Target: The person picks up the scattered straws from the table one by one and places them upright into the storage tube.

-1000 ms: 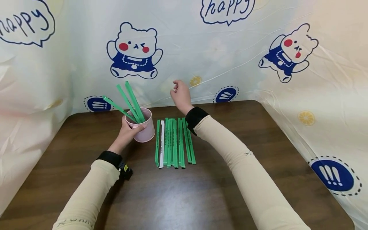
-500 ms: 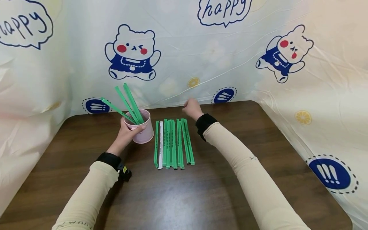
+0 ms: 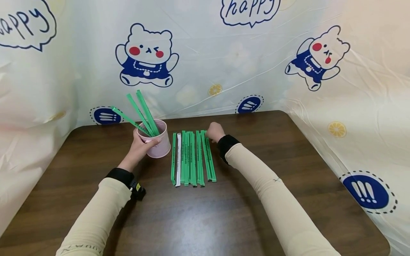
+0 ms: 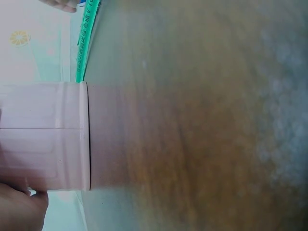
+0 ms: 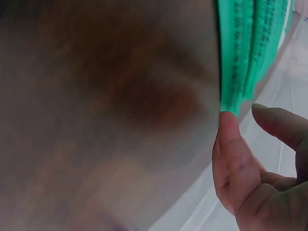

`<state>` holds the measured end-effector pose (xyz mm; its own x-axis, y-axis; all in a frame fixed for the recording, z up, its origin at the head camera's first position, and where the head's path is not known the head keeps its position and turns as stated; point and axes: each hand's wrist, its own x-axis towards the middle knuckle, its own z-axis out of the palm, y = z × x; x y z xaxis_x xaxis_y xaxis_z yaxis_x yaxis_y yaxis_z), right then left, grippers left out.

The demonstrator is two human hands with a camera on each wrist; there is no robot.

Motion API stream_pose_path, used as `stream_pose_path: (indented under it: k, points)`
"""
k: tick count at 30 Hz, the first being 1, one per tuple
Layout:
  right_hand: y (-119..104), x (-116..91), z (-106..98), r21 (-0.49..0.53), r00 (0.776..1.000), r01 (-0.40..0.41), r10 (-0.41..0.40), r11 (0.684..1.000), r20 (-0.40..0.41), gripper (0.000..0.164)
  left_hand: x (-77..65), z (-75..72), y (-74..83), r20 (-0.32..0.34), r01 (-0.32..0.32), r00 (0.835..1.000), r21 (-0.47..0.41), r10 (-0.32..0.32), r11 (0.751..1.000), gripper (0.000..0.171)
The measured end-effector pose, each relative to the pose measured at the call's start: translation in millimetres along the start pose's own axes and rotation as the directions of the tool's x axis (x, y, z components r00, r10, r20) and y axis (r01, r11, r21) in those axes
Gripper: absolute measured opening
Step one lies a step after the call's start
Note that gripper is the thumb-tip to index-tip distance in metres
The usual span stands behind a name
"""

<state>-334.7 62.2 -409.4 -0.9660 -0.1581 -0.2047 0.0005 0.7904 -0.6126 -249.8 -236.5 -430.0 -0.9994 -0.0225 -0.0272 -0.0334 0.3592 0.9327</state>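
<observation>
My left hand (image 3: 137, 150) grips a pink cup (image 3: 160, 147), its thumb across the near side of the rim. The cup stands on the table with a few slim green wrapped straws (image 3: 146, 112) leaning out of it to the left. To its right lies a row of green wrapped straws (image 3: 193, 160) side by side, with one white wrapped straw (image 3: 178, 160) among them. My right hand (image 3: 215, 132) is at the far end of the rightmost straws. In the right wrist view, an index fingertip (image 5: 228, 119) meets a green straw's end (image 5: 232, 96), while the thumb (image 5: 276, 122) stands apart.
A brown wooden table (image 3: 192, 220) carries everything. Its far edge lies close behind the cup and the right hand. Pale printed sheeting (image 3: 205, 57) with bears hangs behind and at both sides. A black camera strap (image 3: 227, 144) is round the right wrist.
My right hand has come down from above the table's far edge to the far end of the straw row. The left hand and the cup have stayed in place.
</observation>
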Motion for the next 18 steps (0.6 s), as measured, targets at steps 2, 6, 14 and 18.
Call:
stream_pose_path:
  k: [2,6,14,18]
  points:
    - [1.0,-1.2,3.2,0.008,1.000,-0.010,0.010,1.000,0.009,0.039,-1.0,0.3,0.6,-0.004,-0.005,1.000,-0.003,0.005,1.000,0.105]
    - [2.3,-1.5,8.9,0.034,1.000,-0.020,0.020,0.999,0.009,0.036,-3.0,0.7,2.9,-0.009,-0.016,1.000,-0.006,0.016,1.000,0.104]
    - [2.2,-4.0,10.7,0.073,0.999,-0.036,0.036,0.997,-0.003,0.023,-2.6,0.3,2.1,-0.002,-0.013,1.000,-0.012,0.013,1.000,0.103]
    - [7.3,7.4,12.7,0.084,1.000,-0.031,0.030,0.996,0.007,0.012,-1.2,-0.5,1.5,0.000,0.000,1.000,-0.007,0.000,1.000,0.104]
